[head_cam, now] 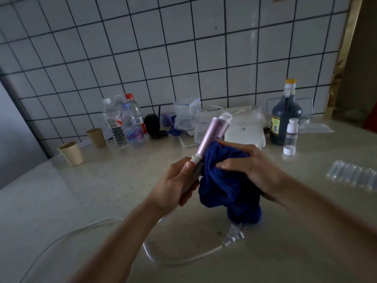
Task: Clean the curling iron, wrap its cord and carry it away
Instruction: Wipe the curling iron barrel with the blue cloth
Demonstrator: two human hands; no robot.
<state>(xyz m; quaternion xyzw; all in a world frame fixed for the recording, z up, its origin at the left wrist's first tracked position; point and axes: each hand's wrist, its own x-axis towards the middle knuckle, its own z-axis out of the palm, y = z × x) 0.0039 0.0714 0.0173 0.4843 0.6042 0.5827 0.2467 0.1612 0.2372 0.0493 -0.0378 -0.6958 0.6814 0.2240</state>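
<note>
The curling iron (212, 133) has a pink barrel and a white tip, and points up and away over the counter. My left hand (177, 184) grips its handle, thumb on top. My right hand (251, 166) presses a dark blue cloth (224, 180) against the right side of the barrel near its base; the cloth hangs down to the counter. The white cord (71, 235) runs from under my left hand, loops across the counter and ends in a plug (234, 235) lying beneath the cloth.
Along the tiled wall stand two paper cups (71, 153), several water bottles (126, 123), clear plastic boxes (186, 115), a white flat box (244, 133), a dark liquid bottle (285, 113) and a small white-capped bottle (291, 135). A strip of clear vials (353, 176) lies at right.
</note>
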